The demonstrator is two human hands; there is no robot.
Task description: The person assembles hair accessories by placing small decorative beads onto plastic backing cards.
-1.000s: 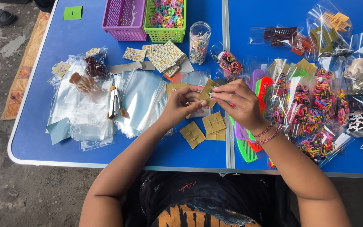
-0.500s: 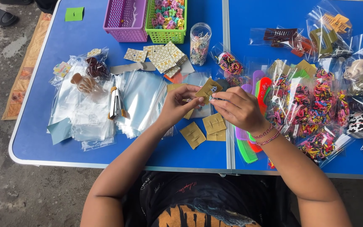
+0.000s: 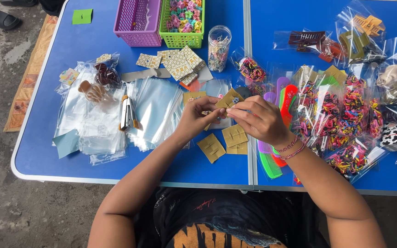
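Observation:
Over the middle of the blue table [image 3: 83, 46], my left hand [image 3: 198, 118] and my right hand [image 3: 258, 120] meet at a small tan card [image 3: 229, 98]. Both pinch that card between the fingertips, and a tiny clip shows on it. Just below my hands lie a few more tan cards [image 3: 224, 141] flat on the table. Whether either hand also holds a loose clip is hidden by the fingers.
Clear plastic bags [image 3: 155, 110] are stacked left of my hands, with a stapler [image 3: 127, 113] on them. A purple basket [image 3: 136, 18], a green basket of clips [image 3: 182, 20] and a clear jar [image 3: 218, 42] stand at the back. Combs [image 3: 272, 158] and bagged hair ties [image 3: 345, 110] fill the right side.
My hands stay together on the tan card and have shifted only slightly; the fingers have worked a little on the card.

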